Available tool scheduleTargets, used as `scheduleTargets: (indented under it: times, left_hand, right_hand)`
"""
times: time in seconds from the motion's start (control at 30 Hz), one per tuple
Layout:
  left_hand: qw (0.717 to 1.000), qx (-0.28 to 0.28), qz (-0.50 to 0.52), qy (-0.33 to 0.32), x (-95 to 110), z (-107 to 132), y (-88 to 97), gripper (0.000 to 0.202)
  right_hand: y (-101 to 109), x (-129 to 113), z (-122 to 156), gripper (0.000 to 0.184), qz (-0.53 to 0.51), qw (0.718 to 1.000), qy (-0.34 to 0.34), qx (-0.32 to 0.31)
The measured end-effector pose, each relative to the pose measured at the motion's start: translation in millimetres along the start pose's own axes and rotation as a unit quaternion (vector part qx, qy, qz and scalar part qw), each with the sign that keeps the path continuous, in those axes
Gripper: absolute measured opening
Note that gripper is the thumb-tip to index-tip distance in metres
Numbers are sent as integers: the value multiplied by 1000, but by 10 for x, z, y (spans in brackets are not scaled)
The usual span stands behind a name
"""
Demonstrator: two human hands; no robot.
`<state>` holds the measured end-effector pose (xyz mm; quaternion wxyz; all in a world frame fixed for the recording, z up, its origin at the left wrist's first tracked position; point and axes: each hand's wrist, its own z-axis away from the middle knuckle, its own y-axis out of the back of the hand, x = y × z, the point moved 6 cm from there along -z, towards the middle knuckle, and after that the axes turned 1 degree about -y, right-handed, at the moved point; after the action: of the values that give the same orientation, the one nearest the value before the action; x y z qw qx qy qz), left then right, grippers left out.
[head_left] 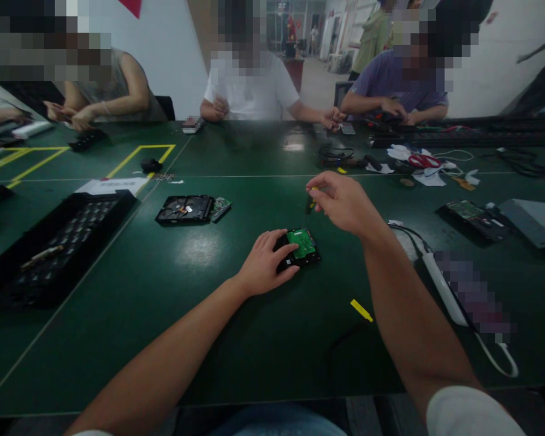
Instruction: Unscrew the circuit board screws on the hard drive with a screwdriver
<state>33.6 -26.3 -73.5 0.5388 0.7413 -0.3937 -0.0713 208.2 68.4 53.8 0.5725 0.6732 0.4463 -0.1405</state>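
Note:
A black hard drive [317,257] with a green circuit board [303,243] facing up lies on the green table in front of me. My left hand [270,260] rests across the drive's left side, gripping it against the tabletop. Above the board's far edge, my right hand [340,200] pinches a screwdriver [309,203] with a dark and yellow handle. The screwdriver points down, its thin shaft reaching the board's upper right area; exact contact of the tip is too small to tell.
To the left lie an opened hard drive [184,209], a loose circuit board [221,209] and a long black tray [63,242]. Another drive [475,219] and a white power strip [442,287] are at right. A yellow strip [361,310] lies nearby. Several people sit opposite.

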Motion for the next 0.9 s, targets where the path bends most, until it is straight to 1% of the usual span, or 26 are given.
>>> scheduleTargets:
  times: [0.17,0.3,0.47,0.57,0.73,0.9]
  left_hand:
    - [1000,0,-6,-4,-4,3,-8,53]
    - [1000,2,0,-3,-3,0,-9,52]
    - [1000,1,2,-5,4,1,-5,53]
    - [1000,4,2,-4,6,1,4,52]
    - [1000,2,4,-3,10,-5,10,52]
    - [1000,4,0,-5,7,-5,10,52]
  right_hand:
    - [-13,-41,3,25,21,1000,-4,-11]
    - [-29,-33,1,23,5,1000,-6,-1]
    - [-33,-41,4,21,-2,1000,6,-14]
    - [-17,-35,1,19,-15,1000,9,-8]
    - [-11,0,7,22,-29,999,-18,16]
    - [-58,7,16,15,-66,998,-16,-10]
